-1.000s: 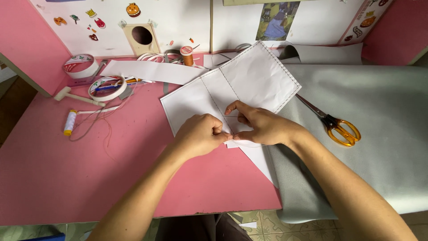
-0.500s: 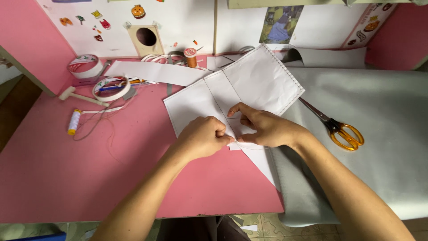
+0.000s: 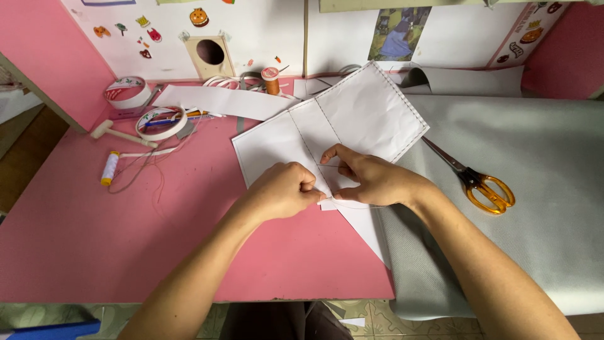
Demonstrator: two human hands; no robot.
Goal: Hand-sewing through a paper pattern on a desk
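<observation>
Well, I watched left hand (image 3: pixel 284 189) and right hand (image 3: pixel 371 179) pinching stiff white stitched-edge paper panel (image 3: pixel 358 116), orange-handled metal scissors (image 3: pixel 475 179) at three o'clock on grey textured fabric (image 3: pixel 541 151).

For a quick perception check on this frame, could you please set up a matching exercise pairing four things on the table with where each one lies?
Things:
1. scissors
2. orange thread spool
3. white thread spool
4. white sheet

Places:
A. far left on the pink table, thread trailing
B. under the left hand and right hand
C. on the grey material, right of the hands
D. upright by the back wall

Pairs: 1-C, 2-D, 3-A, 4-B
</observation>
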